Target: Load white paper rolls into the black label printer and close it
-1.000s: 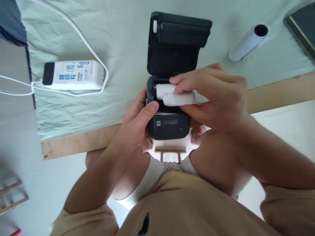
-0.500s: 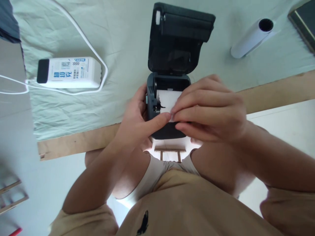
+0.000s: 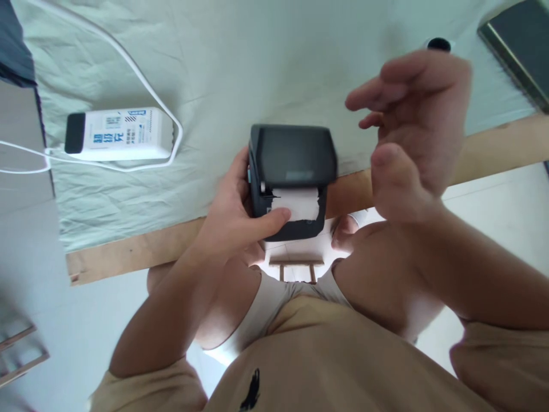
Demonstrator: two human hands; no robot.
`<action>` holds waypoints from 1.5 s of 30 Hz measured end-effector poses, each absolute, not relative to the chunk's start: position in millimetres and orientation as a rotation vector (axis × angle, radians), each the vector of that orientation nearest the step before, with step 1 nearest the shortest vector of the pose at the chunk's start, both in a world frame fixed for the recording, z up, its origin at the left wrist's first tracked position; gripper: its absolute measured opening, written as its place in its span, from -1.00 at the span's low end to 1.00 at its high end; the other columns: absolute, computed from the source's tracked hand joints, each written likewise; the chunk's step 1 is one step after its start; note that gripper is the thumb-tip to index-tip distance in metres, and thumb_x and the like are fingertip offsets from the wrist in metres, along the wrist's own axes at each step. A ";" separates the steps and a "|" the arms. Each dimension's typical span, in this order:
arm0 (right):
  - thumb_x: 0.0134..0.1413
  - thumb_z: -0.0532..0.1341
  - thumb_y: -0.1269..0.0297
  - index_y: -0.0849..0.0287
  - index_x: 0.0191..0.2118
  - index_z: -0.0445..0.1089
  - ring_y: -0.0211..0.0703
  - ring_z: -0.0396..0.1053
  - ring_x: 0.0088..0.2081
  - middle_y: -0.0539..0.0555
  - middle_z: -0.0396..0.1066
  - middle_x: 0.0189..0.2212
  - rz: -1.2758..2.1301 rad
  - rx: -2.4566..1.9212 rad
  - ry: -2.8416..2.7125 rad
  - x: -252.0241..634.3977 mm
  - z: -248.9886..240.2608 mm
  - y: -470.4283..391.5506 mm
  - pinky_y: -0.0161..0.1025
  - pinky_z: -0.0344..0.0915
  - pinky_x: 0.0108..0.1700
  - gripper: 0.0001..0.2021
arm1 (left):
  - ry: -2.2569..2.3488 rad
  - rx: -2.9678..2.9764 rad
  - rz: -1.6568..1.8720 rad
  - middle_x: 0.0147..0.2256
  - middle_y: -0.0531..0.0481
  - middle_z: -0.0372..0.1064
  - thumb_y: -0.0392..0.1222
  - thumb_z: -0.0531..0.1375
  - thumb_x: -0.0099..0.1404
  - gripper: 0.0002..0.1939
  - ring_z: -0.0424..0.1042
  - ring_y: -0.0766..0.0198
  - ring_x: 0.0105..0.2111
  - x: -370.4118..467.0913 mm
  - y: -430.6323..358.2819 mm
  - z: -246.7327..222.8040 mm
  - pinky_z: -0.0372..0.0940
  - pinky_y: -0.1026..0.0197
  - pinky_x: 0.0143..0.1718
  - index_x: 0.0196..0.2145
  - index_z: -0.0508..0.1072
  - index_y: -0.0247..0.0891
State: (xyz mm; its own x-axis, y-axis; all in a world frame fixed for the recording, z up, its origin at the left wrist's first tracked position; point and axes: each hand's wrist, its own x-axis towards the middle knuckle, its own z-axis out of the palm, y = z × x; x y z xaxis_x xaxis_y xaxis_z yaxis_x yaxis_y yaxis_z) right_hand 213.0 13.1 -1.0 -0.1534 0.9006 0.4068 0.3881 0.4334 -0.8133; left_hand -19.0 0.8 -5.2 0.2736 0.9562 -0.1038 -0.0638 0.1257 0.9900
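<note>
My left hand (image 3: 240, 212) grips the left side of a small black printer (image 3: 295, 229), its thumb lying on the white paper (image 3: 302, 205) that sticks out at the front. The printer's dark lid (image 3: 298, 154) is folded down over the body, slightly blurred, and whether it is fully closed I cannot tell. To the right of the printer, my right hand (image 3: 420, 126) is raised with its fingers apart and nothing in them.
A white power bank (image 3: 128, 134) with a white cable (image 3: 141, 66) lies on the green cloth at left. A paper roll's dark end (image 3: 438, 44) shows behind my right hand. A dark book-like object (image 3: 521, 51) lies at the upper right.
The lid has swung down from upright over the printer. My right hand has let go of the paper and moved up and right, opening. My left hand has stayed on the printer.
</note>
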 end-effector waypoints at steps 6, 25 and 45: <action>0.32 0.17 -0.03 -0.10 0.21 0.23 0.06 0.39 0.22 0.07 0.34 0.24 0.859 -1.037 -1.808 212.2 -8.9 15.5 0.05 0.36 0.21 -0.59 | 0.881 1.020 1.027 0.06 -0.12 0.53 -0.23 0.51 0.04 -0.38 0.55 -0.01 0.07 -16.0 -5.2 -4.2 0.51 0.17 -0.10 0.04 0.43 -0.19; 0.18 0.25 -0.08 -0.05 0.31 0.09 0.03 0.50 -0.02 0.11 0.44 0.13 0.989 -1.221 -2.048 208.5 0.3 19.6 -0.03 0.52 -0.07 -0.35 | 0.848 0.832 1.086 -0.42 0.07 0.39 -0.25 0.38 0.28 -0.86 0.38 0.44 -0.50 -3.6 -2.4 5.0 0.25 0.45 -0.59 -0.18 0.58 -0.27; 0.24 0.19 -0.21 -0.04 0.27 0.21 -0.12 0.44 -0.17 0.14 0.32 0.09 0.815 -1.109 -1.977 213.0 -8.0 18.5 -0.10 0.50 -0.12 -0.40 | 1.124 0.511 1.199 -0.32 -0.03 0.59 0.11 0.26 0.38 -0.67 0.56 0.02 -0.01 5.4 2.1 1.7 0.52 0.14 -0.08 -0.28 0.60 -0.22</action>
State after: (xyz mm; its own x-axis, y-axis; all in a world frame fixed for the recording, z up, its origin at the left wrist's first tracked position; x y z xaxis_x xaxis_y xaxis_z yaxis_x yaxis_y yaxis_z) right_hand 213.0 18.5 -8.0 -0.3736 0.8851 0.2775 0.4326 0.4309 -0.7920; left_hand 5.4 2.1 1.7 -0.0483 0.9117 -0.4081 -0.4654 0.3409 0.8168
